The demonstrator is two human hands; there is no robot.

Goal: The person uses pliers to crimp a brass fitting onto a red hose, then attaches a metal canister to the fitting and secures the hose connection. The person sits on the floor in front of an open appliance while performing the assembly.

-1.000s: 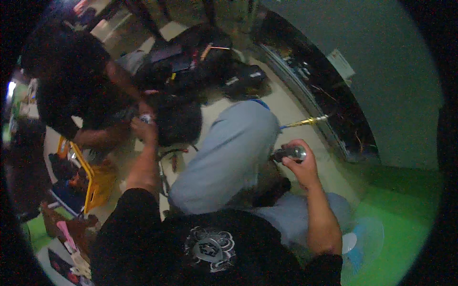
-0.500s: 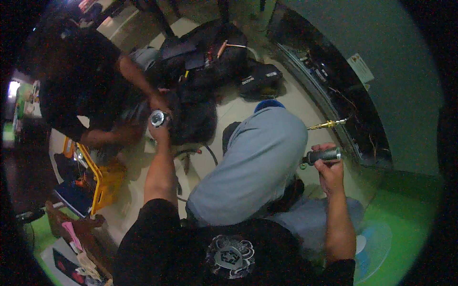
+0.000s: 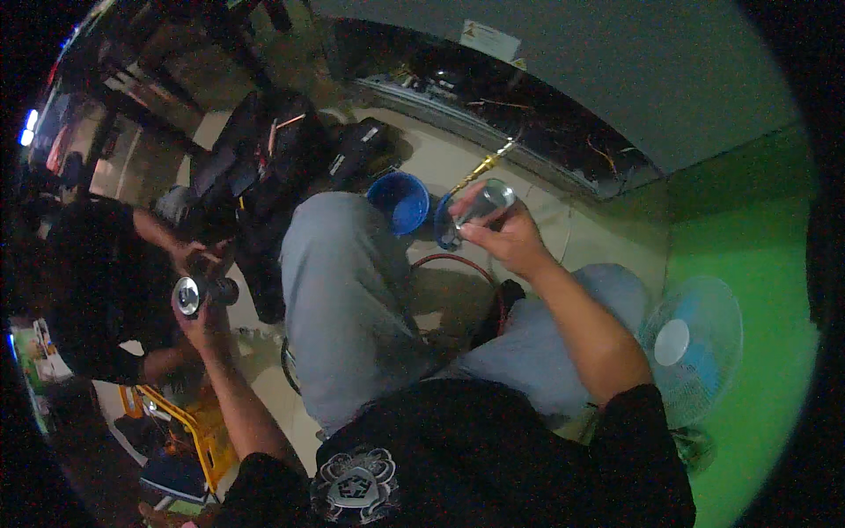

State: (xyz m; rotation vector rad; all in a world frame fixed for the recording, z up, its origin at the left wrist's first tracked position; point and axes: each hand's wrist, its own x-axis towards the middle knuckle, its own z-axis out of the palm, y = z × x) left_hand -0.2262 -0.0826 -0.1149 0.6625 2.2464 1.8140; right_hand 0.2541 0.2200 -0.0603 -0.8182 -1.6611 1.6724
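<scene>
Shiny tube: your right hand [image 3: 510, 242] holds a small silver metal tube [image 3: 480, 204] up over your knee, at about 1 o'clock from your lap. It looks hard, smooth and light, so it may slip.
Where to hold: keep your fingers wrapped round its middle, not its open end.
Round part: your left hand [image 3: 204, 319] is shut round a dark round piece with a shiny face [image 3: 188, 296], out at 9 o'clock. It looks stiff and heavier.
Nearby: a blue bowl [image 3: 400, 201] sits on the floor at 12 o'clock, just past your knee.
Far off: a small fan [image 3: 691, 345] stands at 3 o'clock. Another person's hand [image 3: 189, 255] is just above your left hand.
</scene>
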